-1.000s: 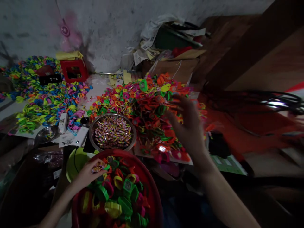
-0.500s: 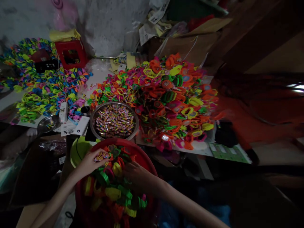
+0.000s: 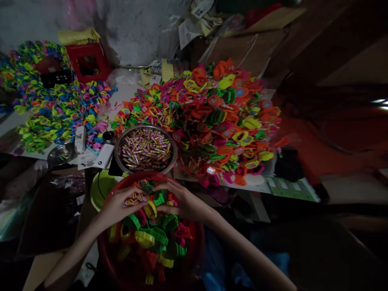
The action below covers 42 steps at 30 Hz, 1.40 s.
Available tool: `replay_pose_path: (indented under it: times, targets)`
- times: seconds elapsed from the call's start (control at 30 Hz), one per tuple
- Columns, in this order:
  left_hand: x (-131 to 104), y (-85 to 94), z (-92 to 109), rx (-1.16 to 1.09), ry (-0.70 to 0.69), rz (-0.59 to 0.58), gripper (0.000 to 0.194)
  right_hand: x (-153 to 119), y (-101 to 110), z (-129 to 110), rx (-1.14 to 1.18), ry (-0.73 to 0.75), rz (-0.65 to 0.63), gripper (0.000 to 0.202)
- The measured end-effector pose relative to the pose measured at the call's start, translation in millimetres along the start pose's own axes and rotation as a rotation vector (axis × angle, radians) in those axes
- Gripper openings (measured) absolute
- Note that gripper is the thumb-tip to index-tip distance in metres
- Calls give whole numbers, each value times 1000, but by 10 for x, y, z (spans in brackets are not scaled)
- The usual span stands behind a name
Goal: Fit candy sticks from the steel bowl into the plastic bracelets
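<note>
Over a round red basin (image 3: pixel 197 244), the left hand (image 3: pixel 115 207) is clutching colourful wrapped sticks (image 3: pixel 136 199); the loosely curled right hand (image 3: pixel 187 203) is bracketing a green plastic watch (image 3: pixel 159 197), hold unclear. White paper (image 3: pixel 86 161) is showing illegible print.

A workshop is indicated by bright toy watches (image 3: pixel 250 123) heaped on the surface (image 3: pixel 123 93), a metal bowl (image 3: pixel 175 151) filled with small striped pieces (image 3: pixel 145 146), and a rough wall (image 3: pixel 136 28).
</note>
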<state>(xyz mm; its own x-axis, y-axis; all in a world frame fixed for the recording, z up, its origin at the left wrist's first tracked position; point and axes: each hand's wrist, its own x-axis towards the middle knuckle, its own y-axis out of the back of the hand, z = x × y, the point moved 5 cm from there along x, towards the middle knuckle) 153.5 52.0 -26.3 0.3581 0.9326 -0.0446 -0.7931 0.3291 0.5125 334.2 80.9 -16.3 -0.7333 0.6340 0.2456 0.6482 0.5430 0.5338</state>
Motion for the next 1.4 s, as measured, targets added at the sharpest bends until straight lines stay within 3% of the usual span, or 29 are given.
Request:
replay_pose_path:
  times: [0.27,0.43,0.57,0.63,0.73,0.83,0.97,1.07,1.27,1.4]
  targets:
    - [-20,-27,109,-18,5,11,17,0,23,-90,-5,50,32,34]
    - [-31,-103,53,-126,45,-4,32,29,-9,-132,-109,121,16,41]
    - [-36,-217,4,-149,94,-45,28,43,-68,-185,-212,159,-53,56]
    - [-44,-221,11,-146,101,11,25,35,-67,-177,-140,112,-27,69]
    - [-68,-189,30,-161,92,127,24,4,-46,-103,192,-9,145,79]
    - [-92,-175,16,-122,67,198,24,-34,-128,28,516,-182,289,62]
    - [-97,-182,-45,6,22,273,19,-45,-291,79,622,-274,345,42]
    - [-74,-219,-63,63,-11,266,18,-22,-328,24,533,-253,356,36]
    - [-56,-307,54,82,-89,116,15,30,-193,-118,193,-151,330,19]
    - [-107,-152,94,-19,-3,249,17,19,-51,-185,64,-38,259,17]
